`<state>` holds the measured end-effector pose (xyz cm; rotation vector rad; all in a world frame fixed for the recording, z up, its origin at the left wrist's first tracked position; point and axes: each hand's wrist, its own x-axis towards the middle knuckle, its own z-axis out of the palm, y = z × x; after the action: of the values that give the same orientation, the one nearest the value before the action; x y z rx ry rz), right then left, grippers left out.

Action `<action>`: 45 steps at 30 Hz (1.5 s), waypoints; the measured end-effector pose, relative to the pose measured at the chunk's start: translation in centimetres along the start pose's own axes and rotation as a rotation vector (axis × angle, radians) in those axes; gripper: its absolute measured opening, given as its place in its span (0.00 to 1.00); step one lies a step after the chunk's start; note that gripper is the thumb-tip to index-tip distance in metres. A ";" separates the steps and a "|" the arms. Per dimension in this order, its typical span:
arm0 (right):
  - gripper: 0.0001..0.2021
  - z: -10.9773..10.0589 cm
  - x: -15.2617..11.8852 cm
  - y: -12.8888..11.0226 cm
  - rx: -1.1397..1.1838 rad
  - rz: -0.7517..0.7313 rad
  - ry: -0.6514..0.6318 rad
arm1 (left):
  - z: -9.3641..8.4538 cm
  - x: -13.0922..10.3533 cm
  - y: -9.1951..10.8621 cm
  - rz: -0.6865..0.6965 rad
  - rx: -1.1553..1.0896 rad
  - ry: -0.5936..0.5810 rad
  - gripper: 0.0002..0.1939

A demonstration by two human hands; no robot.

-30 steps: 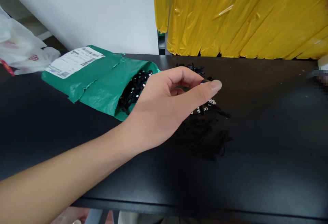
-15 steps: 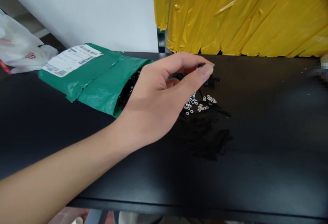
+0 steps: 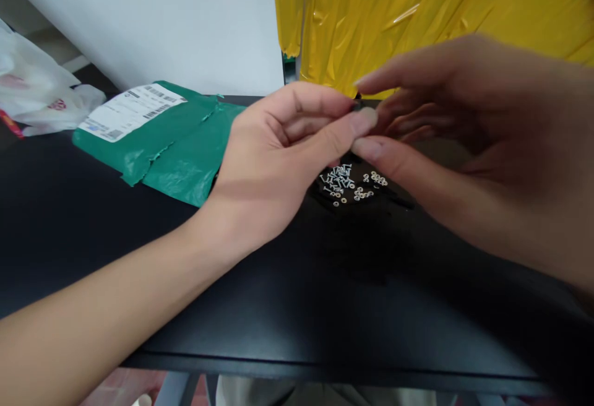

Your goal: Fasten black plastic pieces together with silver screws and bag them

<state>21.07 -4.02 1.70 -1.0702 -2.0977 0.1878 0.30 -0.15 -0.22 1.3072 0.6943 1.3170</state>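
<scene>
My left hand point(image 3: 266, 164) reaches in above the table with thumb and index finger pinched on a small black piece point(image 3: 357, 105), mostly covered by the fingertips; its exact kind I cannot make out. From the right comes my right hand point(image 3: 468, 140), blurred, thumb and index finger spread around the left fingertips. Whether it touches the piece I cannot tell. Below the hands lie a heap of small silver screws point(image 3: 341, 177) and several nuts point(image 3: 378, 178). Dark thin pieces point(image 3: 401, 202) beside them hardly show against the table.
A torn green mailing bag point(image 3: 185, 146) with a white label lies to the left on the black table point(image 3: 260, 319). Behind it stands a white panel point(image 3: 185, 16), and yellow plastic sheeting point(image 3: 343, 22) hangs at the back. A white plastic bag point(image 3: 37, 84) sits at far left.
My right hand has come into view from the right and meets the left fingertips. My left hand has shifted slightly left, still pinching the black piece.
</scene>
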 end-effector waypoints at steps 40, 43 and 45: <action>0.08 4.2 -2.4 -0.7 0.154 -0.010 0.510 | 1.4 -1.7 1.0 -0.088 0.011 -0.029 0.10; 0.09 4.0 -2.3 -1.1 0.194 0.038 0.491 | 1.3 -1.7 1.0 -0.096 -0.017 -0.056 0.08; 0.09 4.0 -2.3 -1.2 0.199 0.056 0.478 | 1.2 -1.7 0.9 -0.105 -0.034 -0.091 0.07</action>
<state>18.41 -5.74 -1.84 -0.9449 -1.5880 0.1469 0.79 -2.29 0.33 1.2783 0.6659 1.1727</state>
